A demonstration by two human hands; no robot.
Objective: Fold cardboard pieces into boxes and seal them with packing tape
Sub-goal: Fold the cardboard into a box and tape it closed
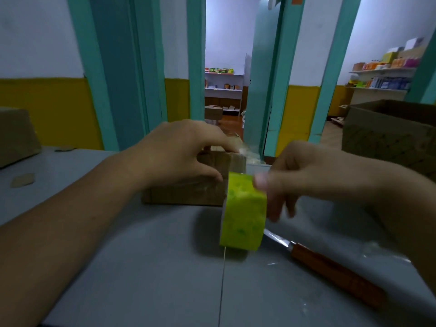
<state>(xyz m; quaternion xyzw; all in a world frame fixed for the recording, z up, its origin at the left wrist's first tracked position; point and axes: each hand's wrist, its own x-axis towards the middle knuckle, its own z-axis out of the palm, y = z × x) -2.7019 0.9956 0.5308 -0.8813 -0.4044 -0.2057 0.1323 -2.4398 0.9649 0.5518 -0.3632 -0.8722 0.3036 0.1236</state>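
Observation:
A small brown cardboard box (188, 192) sits on the grey table (141, 267) in the middle. My left hand (181, 149) rests on top of it, thumb against the near side and fingers curled over the top. A forefinger presses a strip of clear tape (245, 151) at the box's far right corner. My right hand (304, 175) grips a lime-green roll of packing tape (244, 211), held on edge just right of the box. Its thumb lies on the roll's top and the fingers are behind it.
A knife with a wooden handle (335, 272) lies on the table to the right, blade toward the roll. A large open carton (387, 135) stands at the right, another box (16, 135) at the left edge. A cardboard scrap (23, 180) lies nearby. Shelves show beyond the doorway.

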